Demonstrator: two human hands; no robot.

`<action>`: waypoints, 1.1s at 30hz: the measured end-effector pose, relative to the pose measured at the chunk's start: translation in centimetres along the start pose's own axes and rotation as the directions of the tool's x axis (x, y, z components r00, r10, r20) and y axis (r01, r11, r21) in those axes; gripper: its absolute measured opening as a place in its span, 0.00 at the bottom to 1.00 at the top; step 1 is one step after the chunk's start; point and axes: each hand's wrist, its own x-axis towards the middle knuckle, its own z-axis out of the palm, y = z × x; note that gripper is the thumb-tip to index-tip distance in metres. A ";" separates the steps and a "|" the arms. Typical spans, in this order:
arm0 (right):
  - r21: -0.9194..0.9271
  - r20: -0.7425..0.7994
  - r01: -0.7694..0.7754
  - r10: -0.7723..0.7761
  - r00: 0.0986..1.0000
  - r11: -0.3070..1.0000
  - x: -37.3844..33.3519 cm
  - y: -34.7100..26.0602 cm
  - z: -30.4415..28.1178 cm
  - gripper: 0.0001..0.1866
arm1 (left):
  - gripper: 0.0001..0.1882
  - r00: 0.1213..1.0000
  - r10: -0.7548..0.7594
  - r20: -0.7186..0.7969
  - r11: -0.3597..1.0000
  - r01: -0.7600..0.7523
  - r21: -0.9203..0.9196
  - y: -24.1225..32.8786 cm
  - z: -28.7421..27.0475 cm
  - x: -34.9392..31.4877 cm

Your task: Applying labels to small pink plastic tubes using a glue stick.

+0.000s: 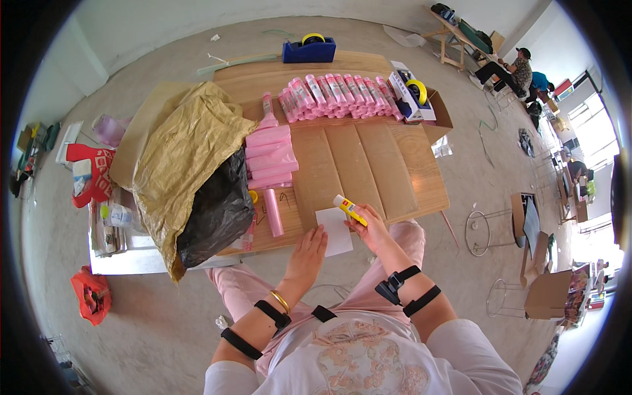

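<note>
Wooden table, white paper, grey floor

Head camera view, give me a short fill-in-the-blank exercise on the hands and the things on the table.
1. The tube held in the right hand has a body that is mainly ____.
2. The left hand has its fingertips on a sheet coloured ____.
3. The black bag lies to the ____ of the pile of pink rolls.
4. The tape dispenser at the far edge of the table is ____.

Missing words: yellow; white; left; blue.
</note>
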 end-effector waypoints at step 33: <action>0.013 -0.064 -0.008 0.009 0.998 1.000 -0.5 -0.6 0.6 0.07 | 0.34 0.999 -0.005 0.034 0.999 0.006 -0.048 0.5 -0.5 0.0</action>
